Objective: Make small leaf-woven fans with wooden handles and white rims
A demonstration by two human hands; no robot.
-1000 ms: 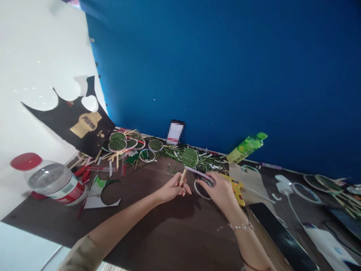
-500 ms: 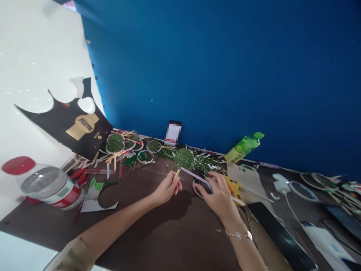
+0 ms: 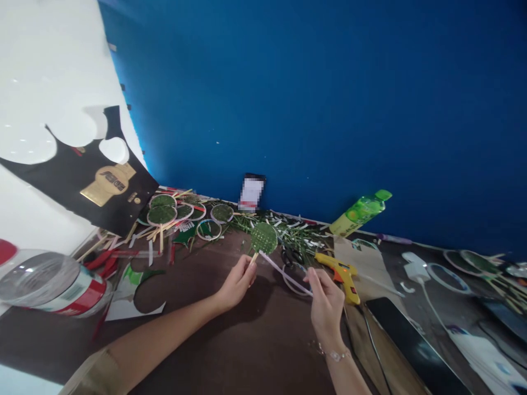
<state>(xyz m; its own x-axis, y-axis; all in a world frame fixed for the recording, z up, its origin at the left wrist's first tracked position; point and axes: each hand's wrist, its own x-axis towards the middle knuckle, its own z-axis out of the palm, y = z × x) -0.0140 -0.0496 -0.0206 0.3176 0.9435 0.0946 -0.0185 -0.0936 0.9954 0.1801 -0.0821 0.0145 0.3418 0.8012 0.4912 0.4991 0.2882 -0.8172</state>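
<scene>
My left hand (image 3: pixel 239 281) is closed round the short wooden stick of a small round fan (image 3: pixel 264 238). The fan's face is green and woven-looking, and it stands upright over the table. A pale lilac strip (image 3: pixel 284 271) runs from the fan's lower rim, where the stick meets it, down to the right. My right hand (image 3: pixel 326 299) pinches the strip's far end between thumb and fingers, so it is stretched fairly straight. Below the strip lies a pale ring (image 3: pixel 294 278), partly hidden, with black-handled scissors (image 3: pixel 291 255) just behind it.
A yellow glue gun (image 3: pixel 346 277) lies right of my right hand, its cord trailing forward. Cut green leaf strips and more round fans (image 3: pixel 162 214) line the wall. A green bottle (image 3: pixel 362 213), a large clear jar (image 3: pixel 53 285), a black phone (image 3: pixel 411 340) and paper offcuts (image 3: pixel 134 291) surround the work area.
My right hand has slid down and away along the strip to its end, pulling it out straight. The glue gun shows more fully now. The view has shifted slightly right.
</scene>
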